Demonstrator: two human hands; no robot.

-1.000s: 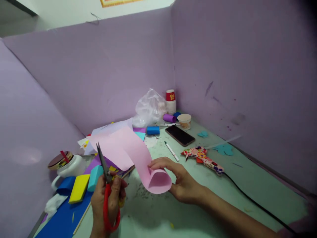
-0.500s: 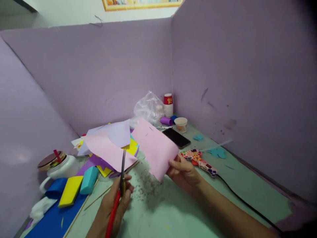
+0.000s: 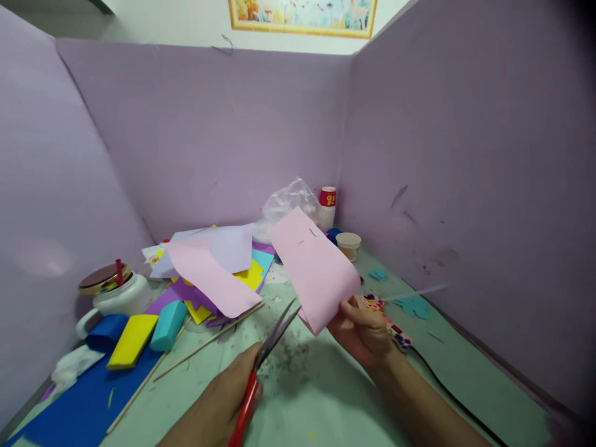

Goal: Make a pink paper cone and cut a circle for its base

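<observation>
My right hand pinches the lower edge of a folded pink paper sheet and holds it up above the table. My left hand grips red-handled scissors; their blades stand slightly apart and point up and right, with the tips close to the paper's lower left corner. A second pink sheet lies on a pile of coloured paper to the left.
Purple partition walls enclose the green table. At left stand a white jar with a gold lid, foam blocks, a blue sheet and wooden sticks. At the back are a plastic bag and paper cups. A patterned glue gun and its black cord lie at right.
My right hand pulled the folded pink paper off the pile and raised it. My left hand swung the scissors from upright to pointing right, towards the paper. The view tilted upward.
</observation>
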